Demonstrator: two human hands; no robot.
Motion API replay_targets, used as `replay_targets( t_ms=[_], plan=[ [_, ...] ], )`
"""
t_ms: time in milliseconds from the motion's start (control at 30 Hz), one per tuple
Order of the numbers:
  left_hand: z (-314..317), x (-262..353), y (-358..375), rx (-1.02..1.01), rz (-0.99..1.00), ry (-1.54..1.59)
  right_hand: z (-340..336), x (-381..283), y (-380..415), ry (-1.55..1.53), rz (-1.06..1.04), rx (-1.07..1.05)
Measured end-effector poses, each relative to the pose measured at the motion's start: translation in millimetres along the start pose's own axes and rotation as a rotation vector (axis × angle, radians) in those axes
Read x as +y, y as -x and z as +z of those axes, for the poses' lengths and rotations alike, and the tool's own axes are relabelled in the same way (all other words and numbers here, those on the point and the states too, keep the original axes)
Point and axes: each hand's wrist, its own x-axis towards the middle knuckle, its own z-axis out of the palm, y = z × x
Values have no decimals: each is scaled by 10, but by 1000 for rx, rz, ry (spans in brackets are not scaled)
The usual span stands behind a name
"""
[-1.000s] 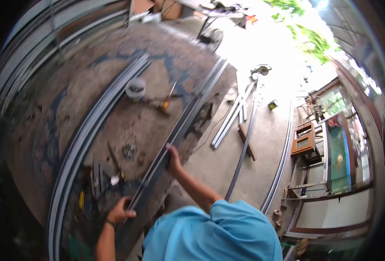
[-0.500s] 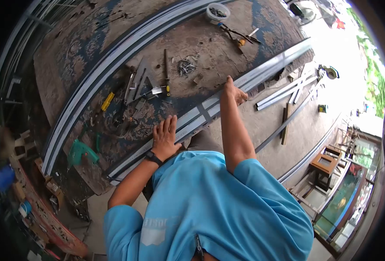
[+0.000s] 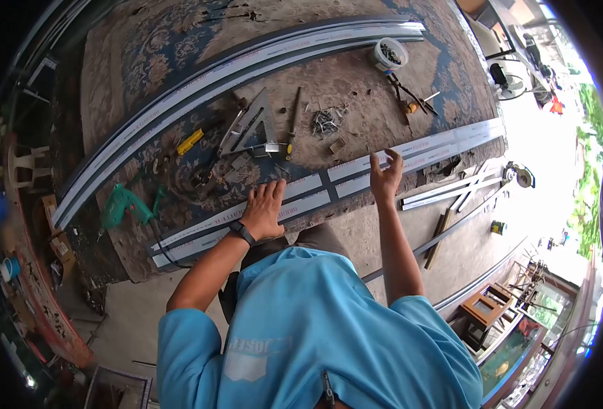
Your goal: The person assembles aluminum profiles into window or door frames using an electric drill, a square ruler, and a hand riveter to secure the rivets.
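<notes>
A long metal profile (image 3: 294, 206) with white printed film lies along the near edge of the carpeted table. My left hand (image 3: 263, 211), with a dark band at the wrist, rests flat on it, fingers spread. Farther right, my right hand (image 3: 386, 178) is at the same profile with its fingers apart and curled, holding nothing. Between the two hands a dark gap crosses the film. Beyond the profile are a metal set square (image 3: 252, 129), a yellow-tipped screwdriver (image 3: 294, 123) and a pile of screws (image 3: 326, 122).
More long profiles (image 3: 240, 71) lie along the far side of the table (image 3: 356, 82). A tub of screws (image 3: 390, 54) and pliers (image 3: 410, 99) are at the back right, a green drill (image 3: 125, 204) at the left, a yellow tool (image 3: 190, 142) nearby. Metal strips (image 3: 451, 191) lie on the floor at right.
The view has turned and shifted. My right hand has turned over, and its fingers now curl upward over the profile. My left hand stays flat on the profile.
</notes>
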Motion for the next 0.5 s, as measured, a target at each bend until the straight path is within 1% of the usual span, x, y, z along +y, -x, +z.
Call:
replay_targets(
  t_ms=[33, 100, 200, 233, 267, 300, 367, 400, 500],
  plan=[
    [-33, 0, 6, 17, 7, 2, -68, -193, -36, -34, -28, -141],
    [-44, -43, -6, 19, 3, -7, -17, -352, -95, -43, -113, -281],
    [-68, -85, -44, 6, -12, -29, 114, -357, -114, 110, -441, -493],
    [-150, -48, -27, 22, -11, -31, 99, -489, -76, 145, -404, -593],
    [-209, -26, -46, 40, -8, -32, 93, -579, -50, 182, -449, -611],
    [-235, -66, -89, 153, 19, 82, 82, -617, -27, 220, -491, -634],
    [-339, -254, -259, 380, 64, 310, 114, -591, -23, 162, -476, -630],
    [-504, -248, -360, 484, -28, 294, 141, -575, 2, 132, -468, -629],
    [-562, -454, -756, 588, -162, 388, 247, -589, -29, 54, -489, -621]
  ],
)
